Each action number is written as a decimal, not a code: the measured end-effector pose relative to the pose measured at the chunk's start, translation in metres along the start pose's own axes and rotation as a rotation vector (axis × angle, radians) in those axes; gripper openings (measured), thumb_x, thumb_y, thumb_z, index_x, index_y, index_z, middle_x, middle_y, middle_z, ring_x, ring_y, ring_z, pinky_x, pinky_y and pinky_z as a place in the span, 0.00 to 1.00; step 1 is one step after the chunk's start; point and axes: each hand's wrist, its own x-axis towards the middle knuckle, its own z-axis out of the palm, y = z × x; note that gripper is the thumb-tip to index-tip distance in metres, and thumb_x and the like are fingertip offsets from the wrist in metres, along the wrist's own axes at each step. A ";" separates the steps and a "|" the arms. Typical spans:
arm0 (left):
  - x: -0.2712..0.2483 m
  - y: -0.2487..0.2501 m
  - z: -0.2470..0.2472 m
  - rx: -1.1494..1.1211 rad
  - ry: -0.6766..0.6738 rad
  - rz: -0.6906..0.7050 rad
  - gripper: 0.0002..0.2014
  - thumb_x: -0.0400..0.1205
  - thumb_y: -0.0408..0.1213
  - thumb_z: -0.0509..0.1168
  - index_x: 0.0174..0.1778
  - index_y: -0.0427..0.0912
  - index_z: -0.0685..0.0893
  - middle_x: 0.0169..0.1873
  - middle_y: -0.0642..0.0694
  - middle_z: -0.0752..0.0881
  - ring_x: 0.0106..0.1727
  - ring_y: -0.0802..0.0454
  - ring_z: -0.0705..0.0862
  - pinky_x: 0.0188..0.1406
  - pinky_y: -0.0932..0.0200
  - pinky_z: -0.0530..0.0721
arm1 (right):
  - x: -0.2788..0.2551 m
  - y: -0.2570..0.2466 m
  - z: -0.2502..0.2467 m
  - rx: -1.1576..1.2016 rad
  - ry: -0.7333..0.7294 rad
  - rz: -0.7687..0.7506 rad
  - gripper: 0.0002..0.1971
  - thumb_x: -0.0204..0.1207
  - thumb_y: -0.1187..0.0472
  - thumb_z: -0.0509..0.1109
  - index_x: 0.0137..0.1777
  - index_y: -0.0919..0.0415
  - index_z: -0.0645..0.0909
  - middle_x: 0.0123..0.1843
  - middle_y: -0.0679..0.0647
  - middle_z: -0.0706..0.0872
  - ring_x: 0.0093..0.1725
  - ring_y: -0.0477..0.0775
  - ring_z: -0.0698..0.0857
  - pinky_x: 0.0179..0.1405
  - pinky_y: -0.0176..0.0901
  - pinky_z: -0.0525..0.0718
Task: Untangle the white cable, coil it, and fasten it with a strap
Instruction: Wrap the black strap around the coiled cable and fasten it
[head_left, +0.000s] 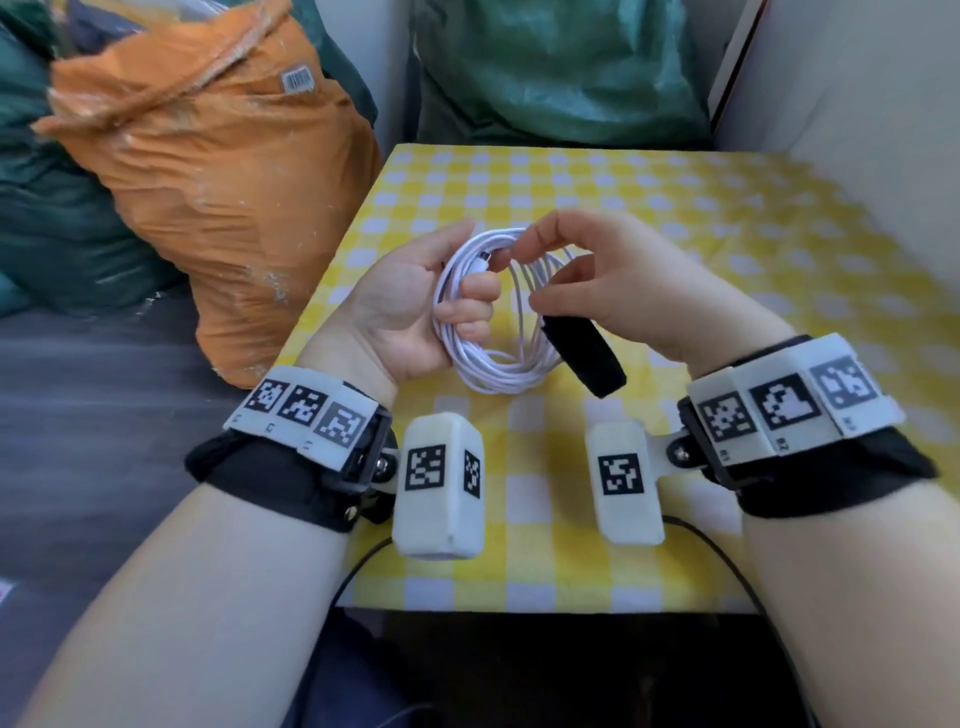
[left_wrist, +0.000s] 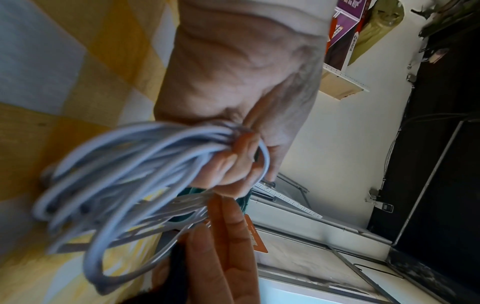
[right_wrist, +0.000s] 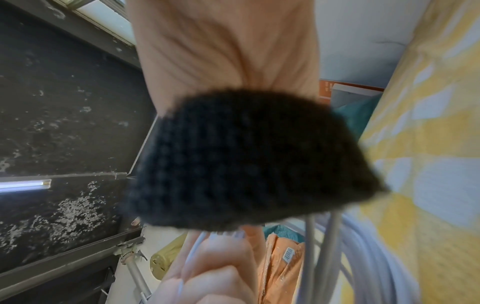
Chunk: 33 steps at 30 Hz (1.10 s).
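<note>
The white cable (head_left: 498, 364) is wound into a coil and held above the yellow checked table (head_left: 727, 234). My left hand (head_left: 415, 306) grips one side of the coil in its curled fingers, and a plug end (head_left: 483, 260) sticks up by them. In the left wrist view the cable (left_wrist: 130, 174) fans out from that fist. My right hand (head_left: 587, 280) pinches the coil's far side and holds a black strap (head_left: 587, 353), which hangs down toward me. The strap (right_wrist: 246, 160) fills the right wrist view, with cable strands (right_wrist: 324, 257) below it.
An orange sack (head_left: 218, 171) leans against the table's left edge, with green bags (head_left: 556, 73) behind it. A pale wall or panel (head_left: 857, 130) runs along the right side. Thin black leads (head_left: 727, 561) trail from the wrist cameras over the near table edge.
</note>
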 end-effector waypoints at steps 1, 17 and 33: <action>-0.001 0.001 -0.001 0.014 0.004 -0.010 0.17 0.79 0.54 0.55 0.42 0.42 0.76 0.17 0.54 0.69 0.11 0.62 0.64 0.17 0.67 0.65 | -0.001 -0.001 0.000 -0.023 0.001 -0.010 0.15 0.72 0.70 0.73 0.54 0.53 0.81 0.36 0.37 0.80 0.37 0.47 0.83 0.37 0.34 0.84; -0.005 0.001 -0.012 -0.224 0.106 0.027 0.24 0.86 0.56 0.46 0.37 0.42 0.76 0.12 0.54 0.64 0.08 0.59 0.61 0.12 0.68 0.64 | -0.001 0.011 -0.009 -0.188 0.105 0.173 0.04 0.72 0.57 0.75 0.44 0.54 0.84 0.35 0.46 0.78 0.33 0.49 0.76 0.30 0.38 0.75; -0.003 0.002 -0.026 -0.485 -0.176 -0.127 0.22 0.88 0.46 0.47 0.46 0.33 0.80 0.14 0.48 0.72 0.10 0.53 0.70 0.17 0.61 0.71 | -0.002 -0.007 0.012 0.676 -0.017 0.350 0.15 0.85 0.59 0.59 0.59 0.71 0.79 0.35 0.58 0.76 0.31 0.57 0.84 0.43 0.52 0.89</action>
